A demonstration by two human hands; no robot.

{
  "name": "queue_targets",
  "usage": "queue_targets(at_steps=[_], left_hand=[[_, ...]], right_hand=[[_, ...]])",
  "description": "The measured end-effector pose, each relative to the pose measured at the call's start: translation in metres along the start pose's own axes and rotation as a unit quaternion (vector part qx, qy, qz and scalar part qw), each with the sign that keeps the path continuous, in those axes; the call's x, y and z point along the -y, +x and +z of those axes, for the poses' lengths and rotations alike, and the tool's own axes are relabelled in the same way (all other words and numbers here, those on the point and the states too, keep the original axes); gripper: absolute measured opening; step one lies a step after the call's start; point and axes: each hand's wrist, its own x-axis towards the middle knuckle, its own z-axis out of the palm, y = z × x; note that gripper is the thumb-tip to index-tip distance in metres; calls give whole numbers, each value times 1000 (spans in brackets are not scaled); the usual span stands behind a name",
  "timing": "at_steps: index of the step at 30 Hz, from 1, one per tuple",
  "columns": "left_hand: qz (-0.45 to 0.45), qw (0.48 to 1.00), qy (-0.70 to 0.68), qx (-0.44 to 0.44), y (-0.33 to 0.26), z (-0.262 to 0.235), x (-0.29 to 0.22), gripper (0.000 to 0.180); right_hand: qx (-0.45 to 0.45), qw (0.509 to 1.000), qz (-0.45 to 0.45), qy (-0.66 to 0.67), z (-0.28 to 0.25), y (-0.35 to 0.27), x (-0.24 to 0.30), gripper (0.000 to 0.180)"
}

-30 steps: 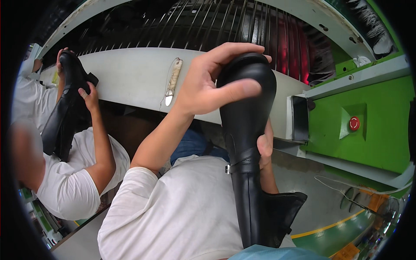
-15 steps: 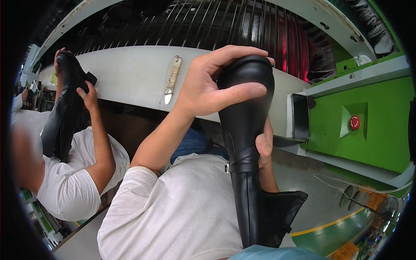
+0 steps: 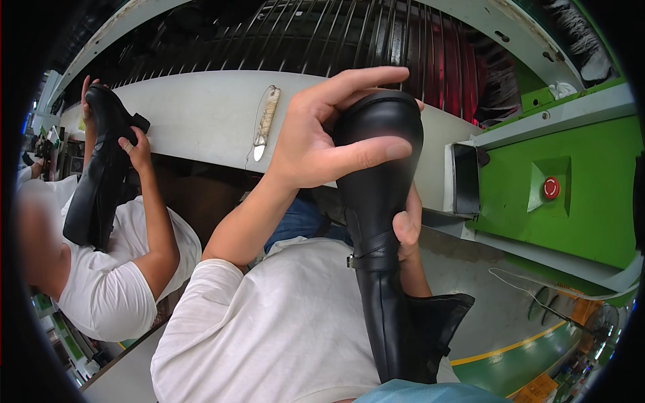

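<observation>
Holding a black boot [image 3: 376, 171], inside indistinct: left hand [image 3: 310, 131] stretched around its toe, right hand [image 3: 407, 232] gripping its side

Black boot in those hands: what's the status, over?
Left hand around toe; right hand at right side, partly hidden. Black boot held toe away from body. Wrapped-handle tool aside on white bench, not in the way.

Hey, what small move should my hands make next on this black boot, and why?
Perhaps lower the index finger of your left hand onto the toe of the black boot: that finger looks raised off the toe, while your right hand holds the boot near its buckled strap.
</observation>
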Motion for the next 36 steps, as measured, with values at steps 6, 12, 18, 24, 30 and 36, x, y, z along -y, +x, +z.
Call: queue_targets(at_steps=[6, 12, 18, 24, 30, 36], left_hand=[[-12, 999, 26, 24, -5, -1, -12, 55], [32, 999, 12, 13, -6, 2, -24, 59], [26, 988, 124, 91, 4, -8, -46, 62], [60, 992, 88, 61, -3, -13, -58, 63], [89, 996, 3, -8, -21, -22, -48, 71], [39, 997, -67, 0, -56, -48, -18, 80]], right_hand=[[-1, 1000, -21, 1, -3, -5, -4, 124], [17, 998, -53, 33, 11, -6, 13, 111], [15, 998, -53, -2, 17, -5, 17, 120], [-29, 994, -93, -45, -12, -9, -5, 77], [-210, 948, -234, -50, -18, 3, -71, 65], [-62, 824, -296, -479, -98, 6, -41, 52]])
